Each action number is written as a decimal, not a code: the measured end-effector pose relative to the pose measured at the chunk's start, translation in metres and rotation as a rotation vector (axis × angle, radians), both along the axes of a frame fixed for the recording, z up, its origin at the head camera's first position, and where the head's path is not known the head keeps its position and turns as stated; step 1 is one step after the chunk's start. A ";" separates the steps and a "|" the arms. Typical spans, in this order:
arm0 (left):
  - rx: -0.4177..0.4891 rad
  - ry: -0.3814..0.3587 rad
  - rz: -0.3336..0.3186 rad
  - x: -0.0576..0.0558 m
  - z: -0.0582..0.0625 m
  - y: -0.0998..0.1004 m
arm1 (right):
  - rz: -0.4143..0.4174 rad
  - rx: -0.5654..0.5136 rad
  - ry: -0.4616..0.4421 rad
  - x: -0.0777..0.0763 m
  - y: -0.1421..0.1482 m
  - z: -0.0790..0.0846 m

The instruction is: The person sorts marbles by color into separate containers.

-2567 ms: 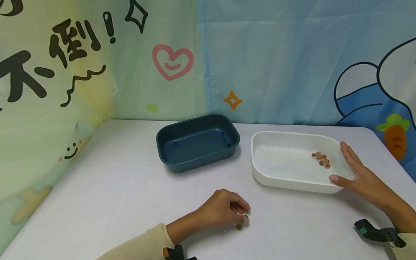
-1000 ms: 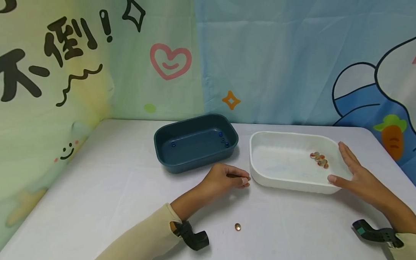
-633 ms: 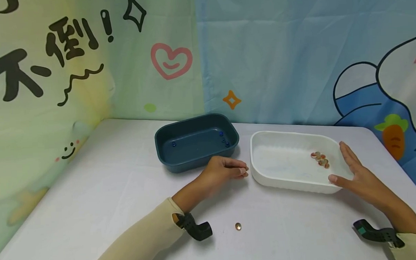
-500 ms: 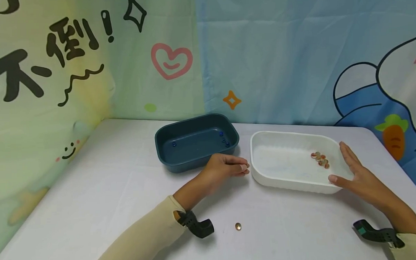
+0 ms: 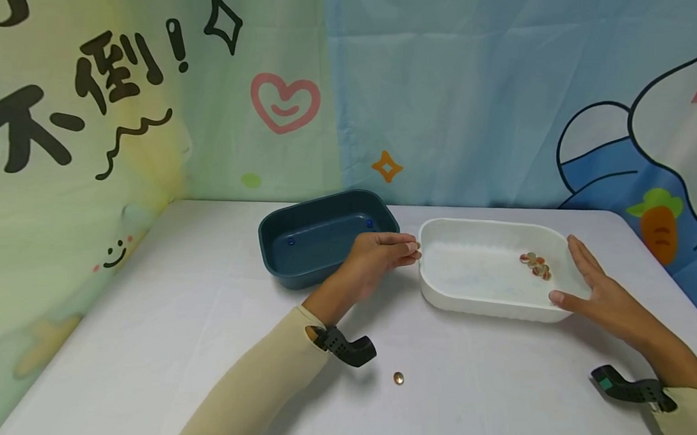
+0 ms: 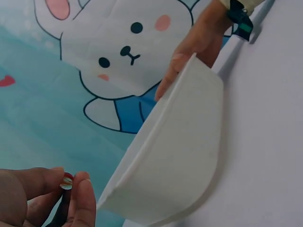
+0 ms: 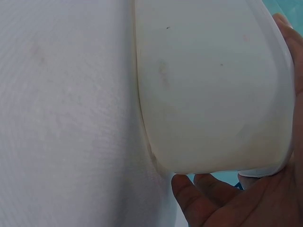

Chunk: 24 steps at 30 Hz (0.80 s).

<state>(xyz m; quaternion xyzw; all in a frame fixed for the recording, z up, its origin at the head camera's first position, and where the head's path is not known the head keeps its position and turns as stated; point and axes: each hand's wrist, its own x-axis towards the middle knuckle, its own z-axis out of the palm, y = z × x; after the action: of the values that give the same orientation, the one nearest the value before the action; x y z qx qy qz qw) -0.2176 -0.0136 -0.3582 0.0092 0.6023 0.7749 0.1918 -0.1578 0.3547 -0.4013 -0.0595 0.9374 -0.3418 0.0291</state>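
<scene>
Thumb and fingertips of my left hand pinch a clear marble with a red and orange swirl. That hand is at the left end of a white tray, in front of the dark blue-green tray's right corner. My right hand grips the white tray's right end, thumb over the front rim and fingers along the outer wall. Several clear marbles with orange-red swirls lie in the white tray's right part. One amber-looking marble rests on the tablecloth in front.
A dark blue-green tray stands at the back, left of the white one. Small blue marbles lie in it, some hidden behind my left hand. A printed cloth hangs behind the white-covered table.
My left hand has picked up a marble from the front of the table and moved it away from me to the white tray's left end. My right hand stays on the tray.
</scene>
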 end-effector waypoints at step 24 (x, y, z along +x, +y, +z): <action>0.028 -0.008 -0.020 -0.021 -0.002 0.020 | 0.021 -0.001 0.005 0.000 0.000 0.002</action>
<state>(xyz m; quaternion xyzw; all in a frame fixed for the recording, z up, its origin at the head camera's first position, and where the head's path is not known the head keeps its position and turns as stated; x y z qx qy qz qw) -0.2391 0.0066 -0.3605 0.0149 0.5905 0.7813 0.2015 -0.1573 0.3545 -0.3996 -0.0703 0.9367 -0.3416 0.0302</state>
